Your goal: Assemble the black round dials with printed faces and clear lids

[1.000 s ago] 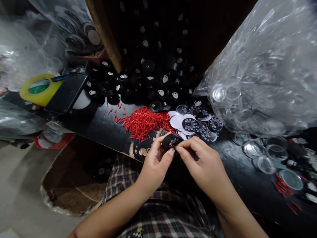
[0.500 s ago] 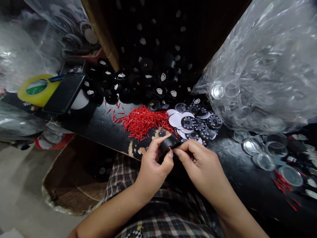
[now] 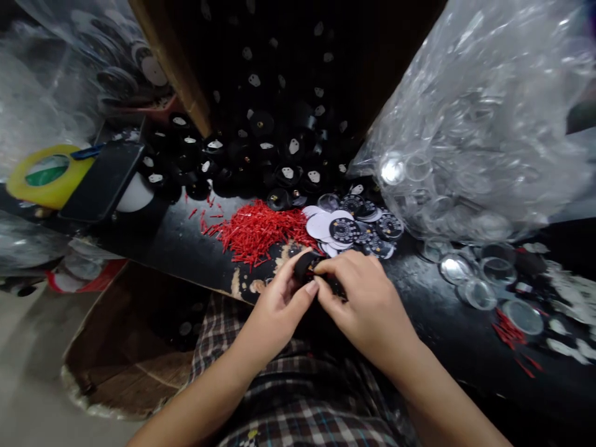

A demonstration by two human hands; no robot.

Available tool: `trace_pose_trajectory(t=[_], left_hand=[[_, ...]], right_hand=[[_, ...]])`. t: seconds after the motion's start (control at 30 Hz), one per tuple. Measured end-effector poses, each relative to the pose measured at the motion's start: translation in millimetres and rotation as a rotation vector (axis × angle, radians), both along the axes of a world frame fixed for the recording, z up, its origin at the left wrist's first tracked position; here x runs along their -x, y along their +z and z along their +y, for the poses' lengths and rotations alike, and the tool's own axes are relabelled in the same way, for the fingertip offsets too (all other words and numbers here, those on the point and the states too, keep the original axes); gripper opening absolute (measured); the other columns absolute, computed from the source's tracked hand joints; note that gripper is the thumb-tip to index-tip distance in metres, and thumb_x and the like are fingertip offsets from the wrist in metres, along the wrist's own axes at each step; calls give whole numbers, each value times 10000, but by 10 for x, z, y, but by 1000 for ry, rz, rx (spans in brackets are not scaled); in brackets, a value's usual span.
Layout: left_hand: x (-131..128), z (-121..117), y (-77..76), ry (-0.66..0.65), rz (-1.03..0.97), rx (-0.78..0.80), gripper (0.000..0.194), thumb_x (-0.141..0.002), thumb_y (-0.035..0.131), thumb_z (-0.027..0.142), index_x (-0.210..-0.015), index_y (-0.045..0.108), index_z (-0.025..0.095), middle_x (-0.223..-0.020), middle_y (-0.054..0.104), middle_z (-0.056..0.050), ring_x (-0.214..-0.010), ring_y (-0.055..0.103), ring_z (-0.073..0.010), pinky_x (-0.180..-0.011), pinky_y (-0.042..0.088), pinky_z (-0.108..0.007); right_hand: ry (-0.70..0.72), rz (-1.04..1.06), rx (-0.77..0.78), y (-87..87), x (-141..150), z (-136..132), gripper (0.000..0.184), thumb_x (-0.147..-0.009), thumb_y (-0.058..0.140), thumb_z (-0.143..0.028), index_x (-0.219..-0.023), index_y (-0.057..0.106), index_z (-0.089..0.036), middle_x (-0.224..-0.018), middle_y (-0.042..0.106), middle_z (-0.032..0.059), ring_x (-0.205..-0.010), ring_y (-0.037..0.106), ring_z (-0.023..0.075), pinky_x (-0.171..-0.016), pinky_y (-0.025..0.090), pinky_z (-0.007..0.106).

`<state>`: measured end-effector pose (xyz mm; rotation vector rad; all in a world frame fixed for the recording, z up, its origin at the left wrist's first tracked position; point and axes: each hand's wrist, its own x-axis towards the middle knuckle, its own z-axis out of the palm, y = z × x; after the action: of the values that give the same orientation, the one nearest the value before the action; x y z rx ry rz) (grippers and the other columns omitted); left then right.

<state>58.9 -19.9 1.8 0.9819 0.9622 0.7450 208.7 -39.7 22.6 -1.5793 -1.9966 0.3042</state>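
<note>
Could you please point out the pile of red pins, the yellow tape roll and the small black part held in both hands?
red pins (image 3: 258,228), head view, middle of pile
yellow tape roll (image 3: 46,194), head view, front rim
small black part (image 3: 305,264), head view, top edge

Pile of pins lies left of dial discs, behind both hands; lens bag right.

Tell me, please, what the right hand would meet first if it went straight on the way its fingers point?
Probably the small black part that the right hand and left hand pinch together; beyond it, likely the red pins, though depth is unclear.
</note>
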Motion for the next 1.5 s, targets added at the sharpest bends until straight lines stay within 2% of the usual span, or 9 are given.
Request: trace_pose_trajectory(t=[0.1,0.23,0.4,0.53,0.6,1.0,1.13,1.4,1.5], left_hand=[[-39,-51,1,119,70,78,417,-823,648,407,-1213,625,264,-1360,587,-15,-1358,415,-235,-1157,281,-354],[-150,-104,-43,323,59,355,386,-803,657,440,-1165,658,307,-1329,613,-12,-1304,484,-274,-1058,437,-387],[-235,-80,-11,147,39,164,445,-769,710,369,-1197,649,262,-1381,568,-33,-1341,431,-297,-1069,430,-393],[-320,-64,-21,194,-33,212,437,-803,669,411,-1211,638,256,-1358,586,-47,-1230,550,-293,-1001,503,-413],[-383,-86,-40,190,-69,231,429,-801,674,406,-1196,650,239,-1313,619,-66,-1161,600,-289,-960,533,-409],[-484,-133,-32,77,-33,251,317,-818,653,398,-1101,705,264,-1266,655,-41,-1170,587,-276,-926,547,-395],[-464,-120,-80,48,-83,274,352,-818,658,408,-1129,687,247,-1236,670,-54,-1134,608,-261,-933,538,-390],[-491,-62,-66,70,-242,394,299,-846,641,373,-1078,686,190,-1074,728,-80,-941,684,-211,-893,532,-374],[-549,-49,-38,35,-316,415,273,-875,599,394,-1038,696,198,-1031,733,-71,-917,687,-196,-889,525,-362]], right_hand=[[16,-85,-17,40,39,35,97,-851,509,-152,-814,598,-168,-787,629,44,-796,562,197,-747,359,339],[-122,-28,68,66,71,63,103,-834,498,-169,-771,579,-183,-754,626,9,-727,547,158,-753,375,315],[-147,277,227,71,-353,-72,92,-858,563,-187,-790,624,-199,-743,644,-28,-681,569,109,-690,415,239],[-649,3,169,-77,-1071,-144,259,-877,566,-294,-1101,635,-184,-1043,687,86,-904,620,219,-823,428,386],[-743,-192,225,-165,-1328,-129,385,-862,572,-273,-1231,572,-163,-1192,634,140,-1044,592,290,-873,404,469],[-710,-195,219,-280,-1566,-111,393,-827,576,-260,-1211,594,-177,-1153,601,147,-1087,550,334,-899,368,537],[-680,-75,158,-256,-1580,-136,302,-833,554,-254,-1107,651,-176,-1035,628,113,-939,595,257,-849,432,453],[-558,888,177,-147,-1204,-290,330,-840,617,-358,-1115,669,-183,-715,641,-3,-624,608,133,-698,513,325],[-424,976,290,-86,-889,-268,316,-868,591,-358,-1122,671,-186,-710,639,5,-625,616,140,-688,527,331]])
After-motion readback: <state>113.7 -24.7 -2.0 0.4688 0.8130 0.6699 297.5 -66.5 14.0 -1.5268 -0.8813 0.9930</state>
